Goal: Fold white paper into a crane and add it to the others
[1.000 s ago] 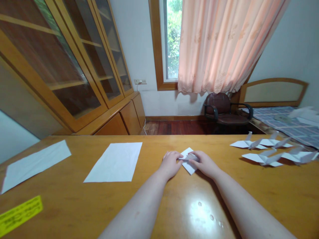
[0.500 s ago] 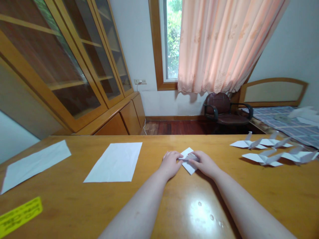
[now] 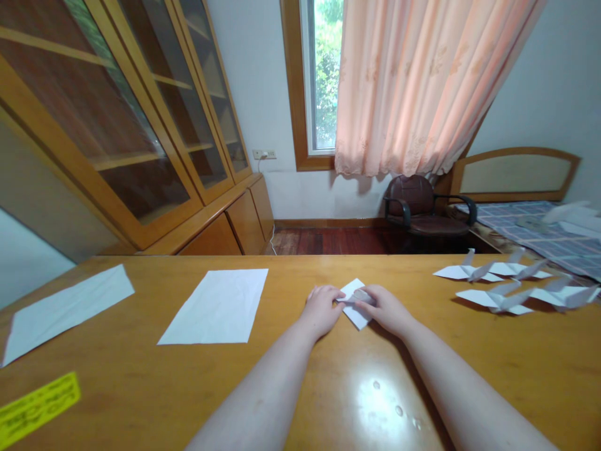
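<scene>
Between my hands, a small piece of white folded paper (image 3: 357, 318) lies on the wooden table, one corner pointing toward me and one away. My left hand (image 3: 323, 308) pinches its left corner between thumb and fingers. On the opposite side, my right hand (image 3: 384, 305) grips the paper's right part, thumb toward the middle, covering that corner. A raised flap shows between the two thumbs. To the right stand several folded paper cranes (image 3: 504, 300) with wings spread.
A flat white sheet (image 3: 216, 307) lies left of my hands, another sheet (image 3: 70, 310) farther left. A yellow label (image 3: 40, 407) with writing is at the near left. Beyond the table (image 3: 235, 394) are a cabinet (image 3: 211, 216), a chair (image 3: 413, 203) and a bed (image 3: 526, 219).
</scene>
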Motion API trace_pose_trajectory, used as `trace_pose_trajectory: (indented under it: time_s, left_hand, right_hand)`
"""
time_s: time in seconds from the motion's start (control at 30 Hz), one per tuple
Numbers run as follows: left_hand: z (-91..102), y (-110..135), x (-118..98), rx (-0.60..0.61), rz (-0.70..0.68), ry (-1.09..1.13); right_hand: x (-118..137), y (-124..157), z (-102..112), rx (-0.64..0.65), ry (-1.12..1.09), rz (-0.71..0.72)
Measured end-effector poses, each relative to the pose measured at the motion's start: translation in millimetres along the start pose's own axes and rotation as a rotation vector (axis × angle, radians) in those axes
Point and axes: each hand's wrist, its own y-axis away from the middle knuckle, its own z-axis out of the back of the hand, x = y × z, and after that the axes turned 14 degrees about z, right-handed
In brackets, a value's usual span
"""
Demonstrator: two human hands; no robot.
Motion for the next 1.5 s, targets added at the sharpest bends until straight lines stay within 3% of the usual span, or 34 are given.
trace_pose_trajectory:
  time_s: [1.5]
  left_hand:
    - [-2.0, -0.8, 1.8, -0.007, -0.004, 0.025]
  right_hand:
    - [1.3, 0.5, 0.7, 0.013, 0.008, -0.012]
